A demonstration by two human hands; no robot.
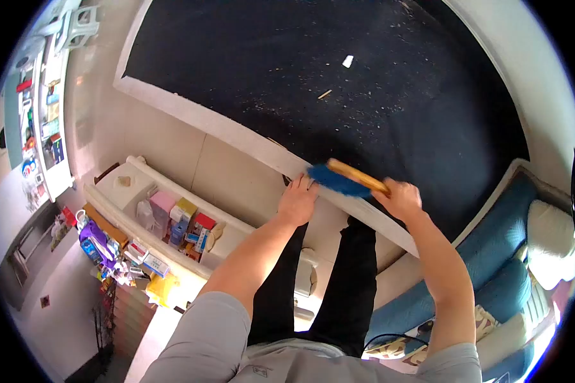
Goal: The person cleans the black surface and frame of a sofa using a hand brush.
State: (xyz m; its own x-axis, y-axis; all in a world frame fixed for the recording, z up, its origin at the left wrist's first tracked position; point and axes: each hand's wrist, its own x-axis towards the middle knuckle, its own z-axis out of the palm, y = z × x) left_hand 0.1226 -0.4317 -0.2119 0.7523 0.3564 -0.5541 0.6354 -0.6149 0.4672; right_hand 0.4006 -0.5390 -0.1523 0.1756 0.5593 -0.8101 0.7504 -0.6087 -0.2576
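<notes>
A brush with a yellow wooden handle and blue bristles [342,182] lies across the pale edge of a large dark surface. My right hand [400,199] is wrapped round the right end of its handle. Close to the bristles' left end, my left hand [298,199] rests on the pale border [236,131], its fingers pointing up toward the dark surface. Crumbs and small debris are scattered over the dark surface [204,45], with a white scrap [347,61] and a thin yellowish piece [324,94] among them.
At the left stands a low cabinet with an open compartment of boxes [191,223]. Purple and yellow items [163,288] lie beyond it. A blue sofa [492,255] with cushions is at the right. White shelves [54,115] and a white plastic stool [80,29] are at the upper left.
</notes>
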